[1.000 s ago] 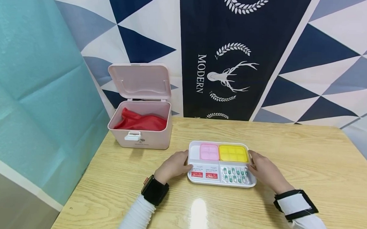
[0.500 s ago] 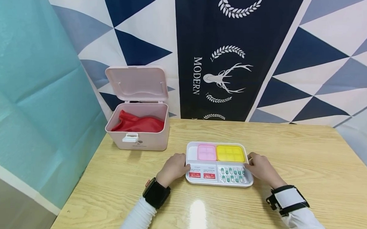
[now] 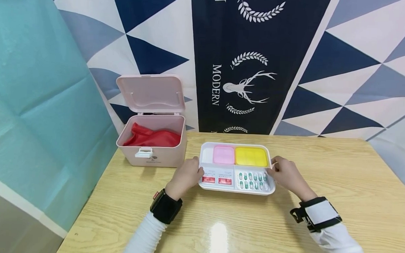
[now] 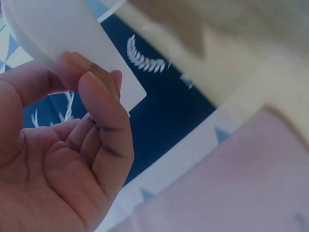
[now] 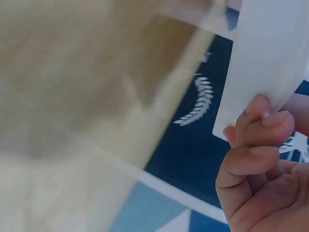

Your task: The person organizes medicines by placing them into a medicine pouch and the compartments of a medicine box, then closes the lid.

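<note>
A white divided tray (image 3: 207, 155) is held between both hands in the head view, seemingly off the tabletop. My left hand (image 3: 184, 177) pinches its left end and my right hand (image 3: 290, 177) its right end. In the tray lie a pink pill case (image 3: 224, 155), a yellow pill case (image 3: 251, 156), two red-and-white packets (image 3: 216, 177) and a blister pack (image 3: 253, 181) of green-and-white capsules. Both wrist views show curled fingers against the tray's pale outer side; the left wrist view has the tray wall (image 4: 63, 29) at top left. The tray's contents are hidden there.
Left of the tray stands a pink box (image 3: 168, 157), its lid (image 3: 153, 93) raised and a white latch (image 3: 144, 152) at the front. Something red and soft (image 3: 155, 136) lies inside it. A patterned backdrop (image 3: 239, 60) rises behind the wooden table (image 3: 246, 228).
Both hands have raised the tray and brought it slightly to the left, away from the front of the table. The pink box stays where it was; the head view has shifted a little.
</note>
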Demonstrator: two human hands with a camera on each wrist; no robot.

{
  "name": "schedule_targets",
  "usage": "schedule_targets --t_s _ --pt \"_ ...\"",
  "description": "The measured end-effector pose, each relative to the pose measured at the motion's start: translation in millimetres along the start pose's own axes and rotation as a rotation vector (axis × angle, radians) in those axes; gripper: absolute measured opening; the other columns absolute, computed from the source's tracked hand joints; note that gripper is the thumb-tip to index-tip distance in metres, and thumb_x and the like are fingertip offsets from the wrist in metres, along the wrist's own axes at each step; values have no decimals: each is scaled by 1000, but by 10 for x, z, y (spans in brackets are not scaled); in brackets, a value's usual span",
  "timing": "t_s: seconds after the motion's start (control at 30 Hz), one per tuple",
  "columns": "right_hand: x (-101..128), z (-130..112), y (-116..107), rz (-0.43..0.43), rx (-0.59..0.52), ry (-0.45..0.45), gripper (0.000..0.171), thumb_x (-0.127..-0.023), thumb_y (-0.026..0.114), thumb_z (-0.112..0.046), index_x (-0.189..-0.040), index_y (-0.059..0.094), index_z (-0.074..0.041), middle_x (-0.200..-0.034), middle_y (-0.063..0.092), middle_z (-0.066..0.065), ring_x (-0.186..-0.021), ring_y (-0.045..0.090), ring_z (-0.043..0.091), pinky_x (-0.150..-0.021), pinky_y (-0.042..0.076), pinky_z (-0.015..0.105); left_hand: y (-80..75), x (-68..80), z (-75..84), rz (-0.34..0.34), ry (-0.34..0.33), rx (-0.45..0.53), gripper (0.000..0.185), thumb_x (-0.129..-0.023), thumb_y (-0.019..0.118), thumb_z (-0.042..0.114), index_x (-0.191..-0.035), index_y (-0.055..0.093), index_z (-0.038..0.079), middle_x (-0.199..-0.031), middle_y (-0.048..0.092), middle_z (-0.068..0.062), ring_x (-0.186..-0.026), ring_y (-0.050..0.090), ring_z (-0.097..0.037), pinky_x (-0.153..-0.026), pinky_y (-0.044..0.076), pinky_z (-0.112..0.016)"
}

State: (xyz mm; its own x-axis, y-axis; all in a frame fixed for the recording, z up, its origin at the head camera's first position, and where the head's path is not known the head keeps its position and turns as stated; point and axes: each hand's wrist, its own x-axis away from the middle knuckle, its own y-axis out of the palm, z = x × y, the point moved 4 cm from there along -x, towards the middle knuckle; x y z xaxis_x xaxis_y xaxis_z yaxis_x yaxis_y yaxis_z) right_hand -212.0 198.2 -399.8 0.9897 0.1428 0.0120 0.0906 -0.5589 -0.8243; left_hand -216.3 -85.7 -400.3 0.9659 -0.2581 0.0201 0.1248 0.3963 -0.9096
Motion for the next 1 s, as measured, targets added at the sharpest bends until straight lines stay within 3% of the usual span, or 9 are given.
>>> schedule_targets --t_s 0.2,0.37,0.5,0.63,0.8,0.93,1.0 --pt "-89 -206 -113 51 -20 -24 32 -84 58 -11 -105 52 13 -58 46 4 -52 41 14 -44 30 21 -282 -10 -12 103 25 -26 19 -89 52 13 -92 56 -6 -68 53 -8 -61 49 -16 -52 41 -25" --pt "-155 -412 -199 101 -79 -29 31 -84 58 -10 -104 54 12 -58 43 4 -53 40 15 -44 29 22 -554 -16 -54 188 -9 1 17 -88 52 13 -83 59 -1 -74 60 -12 -71 57 -24 -59 46 -33" --pt "-261 -608 -190 114 -146 -33 31 -84 57 -12 -105 56 11 -58 41 2 -54 38 15 -45 28 22 -787 -3 -154 243 -38 -7 19 -89 47 13 -84 59 -2 -86 63 -17 -87 60 -33 -73 47 -43" --pt "-400 -810 -121 119 -232 -71 31 -84 58 -11 -106 56 11 -60 40 1 -54 37 14 -46 28 22 -986 -9 -315 300 -19 12 21 -89 44 9 -85 58 -6 -87 59 -21 -89 55 -38 -79 44 -46" --pt "-569 -1090 21 56 -392 -87 36 -84 58 -11 -114 53 9 -69 49 5 -60 43 14 -49 32 20 -1202 -12 -571 382 9 89 22 -88 42 4 -88 58 -11 -90 57 -27 -94 51 -40 -85 40 -49" --pt "-692 -1316 188 -41 -567 -94 44 -85 56 -10 -124 45 7 -83 52 8 -66 46 12 -51 35 17 -1347 -3 -803 462 13 158 20 -85 40 -2 -76 54 -12 -79 55 -28 -83 50 -41 -78 39 -50" --pt "-748 -1433 284 -92 -656 -108 47 -86 56 -9 -128 41 4 -87 50 7 -66 46 11 -51 35 17 -1409 9 -928 488 -18 189 21 -85 38 -3 -80 56 -14 -80 55 -30 -81 49 -41 -76 40 -50"
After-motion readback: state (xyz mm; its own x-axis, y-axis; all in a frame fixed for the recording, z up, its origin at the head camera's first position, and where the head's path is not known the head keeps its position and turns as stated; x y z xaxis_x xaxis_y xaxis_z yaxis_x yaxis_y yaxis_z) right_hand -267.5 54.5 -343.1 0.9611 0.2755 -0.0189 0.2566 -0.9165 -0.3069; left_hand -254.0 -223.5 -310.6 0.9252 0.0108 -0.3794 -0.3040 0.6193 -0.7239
